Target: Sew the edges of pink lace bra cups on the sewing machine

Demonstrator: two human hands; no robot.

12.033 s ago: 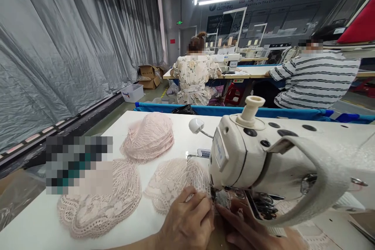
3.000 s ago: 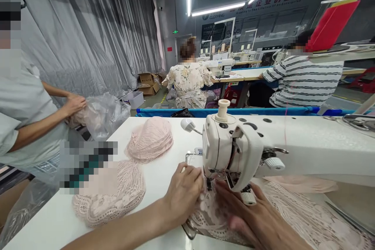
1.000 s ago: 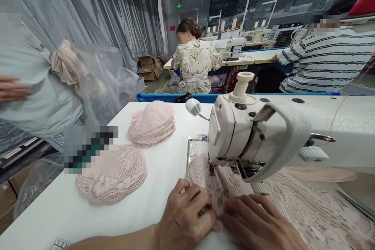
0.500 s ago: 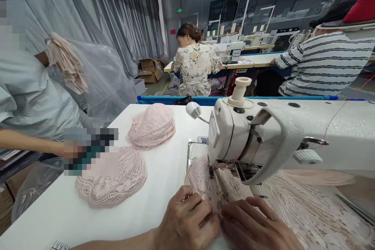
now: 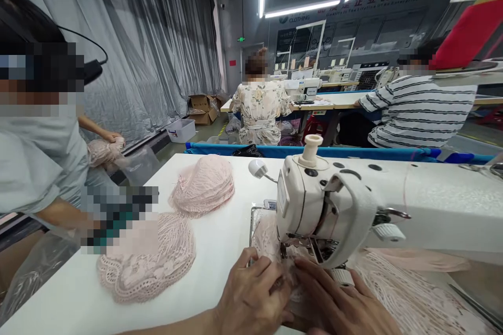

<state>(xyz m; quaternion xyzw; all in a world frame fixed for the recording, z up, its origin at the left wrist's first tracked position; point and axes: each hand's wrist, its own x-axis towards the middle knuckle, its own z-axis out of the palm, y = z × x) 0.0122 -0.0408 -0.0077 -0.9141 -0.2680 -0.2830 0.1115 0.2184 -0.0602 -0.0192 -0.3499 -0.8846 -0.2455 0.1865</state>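
Pale pink lace fabric (image 5: 267, 235) lies under the needle area of a white sewing machine (image 5: 310, 204); more of this lace spreads to the right beneath the machine arm. My left hand (image 5: 253, 290) is closed, its fingers pinching the lace just in front of the presser foot. Beside it, my right hand (image 5: 341, 298) rests palm down on the lace, fingers stretched out and fingertips close to the foot. Its thumb is mostly hidden. The needle itself is hard to make out behind the machine head and fingers.
Two stacks of pink lace pieces, a far stack (image 5: 204, 186) and a near stack (image 5: 149, 267), lie left on the white table (image 5: 220, 272). A co-worker (image 5: 43, 167) stands at the left edge. A slim metal tool (image 5: 475, 306) lies at right. Two people sit ahead.
My right hand's fingers have straightened and slid forward towards the presser foot. The lace there has shifted and bunched. The co-worker at left has lowered the held fabric. The view has tilted up.
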